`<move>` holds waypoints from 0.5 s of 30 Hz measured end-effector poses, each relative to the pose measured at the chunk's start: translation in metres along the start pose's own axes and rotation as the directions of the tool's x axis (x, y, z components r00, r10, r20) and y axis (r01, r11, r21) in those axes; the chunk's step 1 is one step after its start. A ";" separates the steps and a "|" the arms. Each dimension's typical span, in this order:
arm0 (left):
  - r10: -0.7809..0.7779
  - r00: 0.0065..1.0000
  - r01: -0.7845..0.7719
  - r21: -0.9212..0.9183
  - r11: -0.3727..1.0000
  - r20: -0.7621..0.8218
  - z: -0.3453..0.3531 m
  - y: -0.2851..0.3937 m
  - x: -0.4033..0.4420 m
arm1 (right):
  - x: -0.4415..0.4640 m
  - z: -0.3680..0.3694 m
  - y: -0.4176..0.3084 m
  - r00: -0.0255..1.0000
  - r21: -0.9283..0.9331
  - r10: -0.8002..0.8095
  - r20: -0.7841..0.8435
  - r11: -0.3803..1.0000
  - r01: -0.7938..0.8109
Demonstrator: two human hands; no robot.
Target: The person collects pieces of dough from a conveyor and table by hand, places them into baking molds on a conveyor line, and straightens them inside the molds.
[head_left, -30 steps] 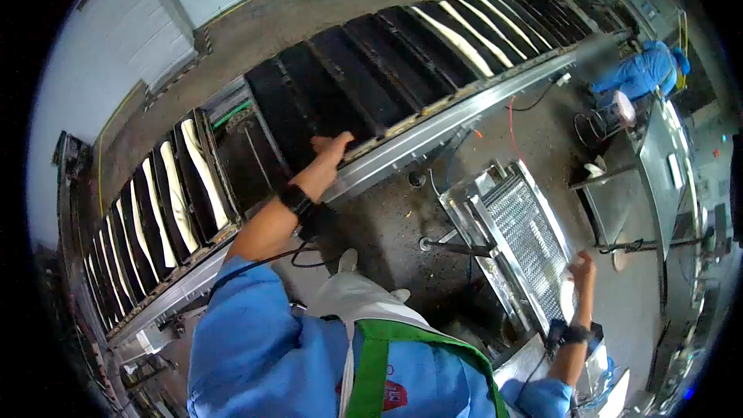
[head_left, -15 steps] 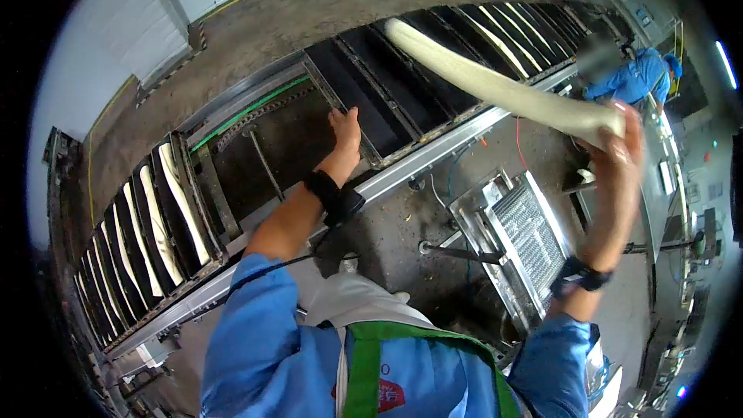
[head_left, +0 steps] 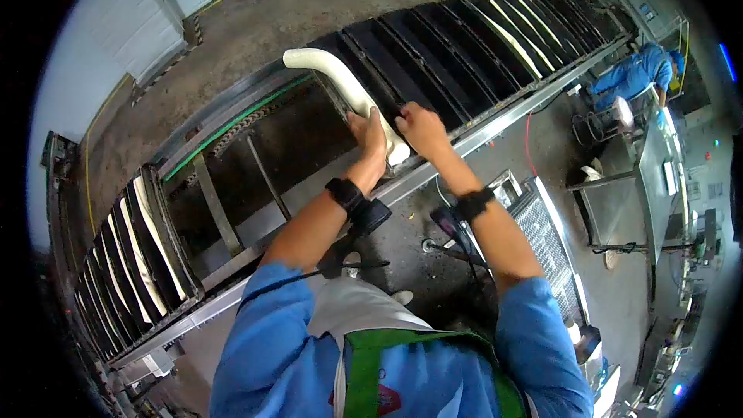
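A long cream-coloured strip of dough [head_left: 352, 93] lies bent along the near end of the black trays, its far end hanging past the tray edge over the gap. My left hand [head_left: 370, 139] is closed against its left side near the close end, thumb up. My right hand [head_left: 424, 130] is just right of the dough, over a black tray [head_left: 398, 81]. Its fingers are curled, and whatever lies beneath them is hidden.
A metal-framed conveyor [head_left: 433, 170] carries the trays. Left of my hands is an open gap showing a chain [head_left: 228, 135] and bars. Filled trays [head_left: 147, 263] lie further left. A perforated metal step [head_left: 546, 240] stands below, and a person in blue [head_left: 638, 77] works at right.
My right hand has come down and left from the right side, bringing the dough onto the tray edge. The trays have shifted slightly, and my left hand has moved right to the dough.
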State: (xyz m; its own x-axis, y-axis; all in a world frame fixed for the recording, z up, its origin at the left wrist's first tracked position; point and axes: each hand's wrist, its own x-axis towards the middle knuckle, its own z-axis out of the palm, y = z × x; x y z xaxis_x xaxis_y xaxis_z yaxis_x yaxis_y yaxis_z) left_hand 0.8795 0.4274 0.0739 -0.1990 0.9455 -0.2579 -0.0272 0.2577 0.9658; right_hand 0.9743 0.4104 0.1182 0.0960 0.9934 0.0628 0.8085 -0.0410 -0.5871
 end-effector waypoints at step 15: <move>-0.078 0.996 0.080 -0.080 0.994 0.033 0.019 -0.005 0.004 | 0.035 -0.013 0.065 0.597 0.486 0.005 0.802 0.576 -0.658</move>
State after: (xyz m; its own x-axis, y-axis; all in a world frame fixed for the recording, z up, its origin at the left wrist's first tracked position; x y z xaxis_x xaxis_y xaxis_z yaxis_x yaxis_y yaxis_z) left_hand 0.8972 0.4335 0.0677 -0.1640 0.9285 -0.3331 -0.1212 0.3162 0.9409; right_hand 1.0376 0.4413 0.0932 -0.4046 0.6789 -0.6127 0.1200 -0.6248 -0.7715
